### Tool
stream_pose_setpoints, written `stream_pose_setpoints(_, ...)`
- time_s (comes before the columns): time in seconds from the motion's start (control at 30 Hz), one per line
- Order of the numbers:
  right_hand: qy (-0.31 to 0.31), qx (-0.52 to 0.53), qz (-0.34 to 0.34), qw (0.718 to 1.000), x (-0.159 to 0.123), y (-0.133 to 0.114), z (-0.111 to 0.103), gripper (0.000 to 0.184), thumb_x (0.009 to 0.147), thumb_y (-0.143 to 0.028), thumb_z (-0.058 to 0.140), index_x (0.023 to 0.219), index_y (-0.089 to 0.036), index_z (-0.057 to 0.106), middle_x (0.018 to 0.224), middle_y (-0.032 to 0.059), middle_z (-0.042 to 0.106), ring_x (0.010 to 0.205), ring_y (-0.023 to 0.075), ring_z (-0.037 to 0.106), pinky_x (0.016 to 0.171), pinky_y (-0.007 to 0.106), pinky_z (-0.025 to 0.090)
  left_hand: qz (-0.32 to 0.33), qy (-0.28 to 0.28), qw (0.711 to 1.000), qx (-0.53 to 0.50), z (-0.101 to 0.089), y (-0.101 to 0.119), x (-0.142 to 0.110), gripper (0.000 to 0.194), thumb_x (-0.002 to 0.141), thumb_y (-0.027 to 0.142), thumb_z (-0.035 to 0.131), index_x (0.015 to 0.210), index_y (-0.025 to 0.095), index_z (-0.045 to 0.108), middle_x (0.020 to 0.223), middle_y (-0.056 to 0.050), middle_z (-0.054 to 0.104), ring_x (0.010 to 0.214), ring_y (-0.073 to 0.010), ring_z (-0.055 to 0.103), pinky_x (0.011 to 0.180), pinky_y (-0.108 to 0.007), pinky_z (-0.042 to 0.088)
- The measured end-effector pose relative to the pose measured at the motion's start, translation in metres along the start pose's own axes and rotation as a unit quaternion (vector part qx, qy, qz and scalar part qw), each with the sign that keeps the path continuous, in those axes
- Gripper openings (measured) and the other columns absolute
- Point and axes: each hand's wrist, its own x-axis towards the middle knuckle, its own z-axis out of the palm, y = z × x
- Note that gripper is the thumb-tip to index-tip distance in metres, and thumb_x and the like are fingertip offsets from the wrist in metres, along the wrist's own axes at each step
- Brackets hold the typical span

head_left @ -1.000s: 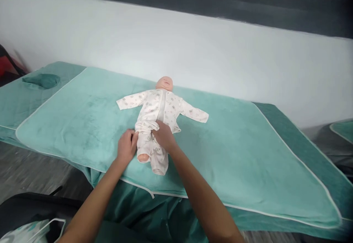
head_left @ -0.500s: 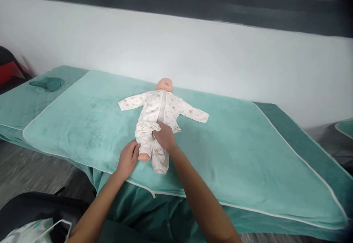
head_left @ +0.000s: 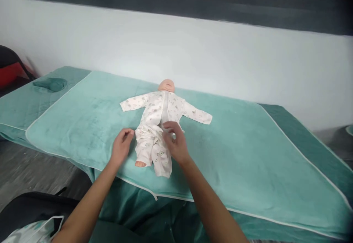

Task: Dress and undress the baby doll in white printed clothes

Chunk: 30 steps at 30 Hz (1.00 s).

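Note:
A baby doll (head_left: 166,85) lies on its back on a massage bed, its head toward the wall. It wears a white printed top (head_left: 154,106) with both sleeves spread out. Matching printed trousers (head_left: 161,158) cover its legs, bunched at the waist, with one foot (head_left: 140,164) showing at the left leg hem. Beside the waistband on the left is my left hand (head_left: 121,147), fingers bent and thumb apart, holding nothing. Over the waist's right side, my right hand (head_left: 176,143) has its thumb and fingers parted; whether it touches the cloth I cannot tell.
The green bed cover (head_left: 234,154) with white piping spreads around the doll. A face hole (head_left: 52,84) is at the bed's left end. A black chair (head_left: 30,206) with a patterned cloth stands at lower left. Behind the bed rises a white wall (head_left: 220,59).
My left hand has left the trouser leg's hem and moved up beside the waist. My right hand has let go of the waistband and drawn slightly right. The doll's foot shows less.

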Motion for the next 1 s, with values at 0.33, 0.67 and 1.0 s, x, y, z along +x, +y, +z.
stream_pose_setpoints(0.33, 0.003, -0.307, 0.122, 0.944, 0.014, 0.027, 0.002, 0.019, 0.094, -0.037, 0.058, 0.101, -0.022, 0.051, 0.108, 0.0096, 0.057, 0.094, 0.0253, 0.055, 0.074, 0.034, 0.042, 0.167, -0.172, 0.926, 0.292, 0.062, 0.045, 0.070, 0.044, 0.072, 0.023, 0.077, 0.112, 0.024, 0.062, 0.130, -0.008, 0.055, 0.123, -0.0303, 0.050, 0.097, -0.042, 0.046)
stream_pose_setpoints(0.67, 0.004, -0.181, 0.166, 0.969, 0.031, 0.034, -0.021, 0.020, 0.090, -0.028, 0.045, 0.072, -0.024, 0.036, 0.067, -0.0027, 0.042, 0.063, 0.0144, 0.035, 0.060, 0.030, 0.023, 0.151, 0.004, 0.972, 0.179, 0.058, 0.031, 0.064, 0.012, 0.097, 0.028, 0.047, 0.090, 0.021, 0.053, 0.092, -0.006, 0.057, 0.089, -0.0217, 0.053, 0.081, -0.035, 0.044)
stream_pose_setpoints(1.0, 0.135, -0.215, 0.247, 0.935, -0.029, 0.106, -0.111, 0.031, 0.089, -0.052, 0.052, 0.081, -0.022, 0.055, 0.070, 0.0018, 0.059, 0.064, 0.0183, 0.047, 0.064, 0.031, 0.034, 0.002, 0.204, 0.973, -0.106, 0.011, -0.029, 0.102, 0.014, 0.083, 0.031, 0.060, 0.090, 0.019, 0.058, 0.087, 0.000, 0.060, 0.078, -0.0119, 0.055, 0.074, -0.024, 0.046)
